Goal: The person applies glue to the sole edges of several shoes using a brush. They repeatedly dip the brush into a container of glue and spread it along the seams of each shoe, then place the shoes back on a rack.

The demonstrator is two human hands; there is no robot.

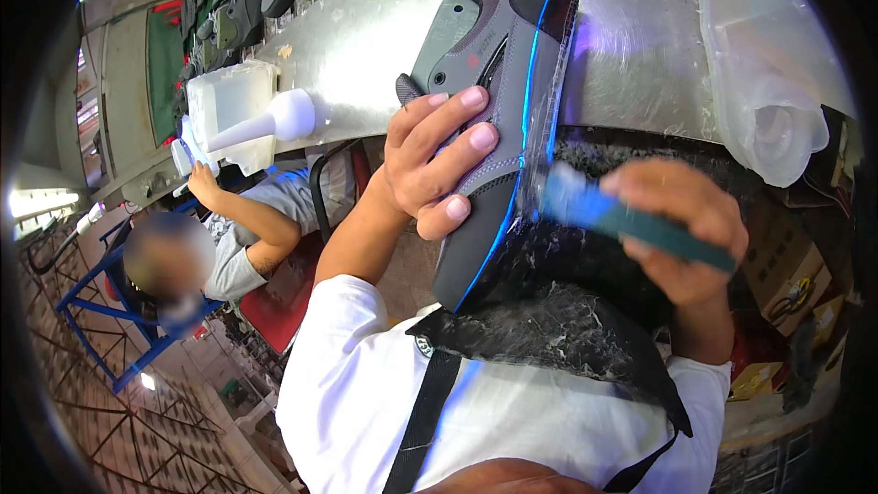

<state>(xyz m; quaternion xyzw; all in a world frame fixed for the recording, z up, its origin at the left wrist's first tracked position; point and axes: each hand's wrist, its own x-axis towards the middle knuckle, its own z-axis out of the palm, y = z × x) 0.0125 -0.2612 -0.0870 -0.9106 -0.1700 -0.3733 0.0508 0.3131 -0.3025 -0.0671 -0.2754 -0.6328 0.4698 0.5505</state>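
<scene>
My left hand (pixel 439 146) is wrapped round a grey and black shoe upper (pixel 506 142), which is stretched on a grey last (pixel 445 41). A bright blue line of light runs along the upper's lower edge, whose side faces right. In my right hand (pixel 686 220), blurred by motion, is a brush with a dark green handle (pixel 672 240). Its pale bristles (pixel 562 194), lit blue, are at or very near the shoe's edge; contact cannot be made out. Under both hands hangs a black, stained apron (pixel 558 329).
A metal bench (pixel 366 27) spans the far side. On it stand a white squeeze bottle (pixel 274 121), a translucent tub (pixel 229 96) and clear plastic sheeting (pixel 768 55). Finished-looking shoes (pixel 242 14) hang far left. A co-worker (pixel 247 238) sits left; cardboard boxes (pixel 782 274) are right.
</scene>
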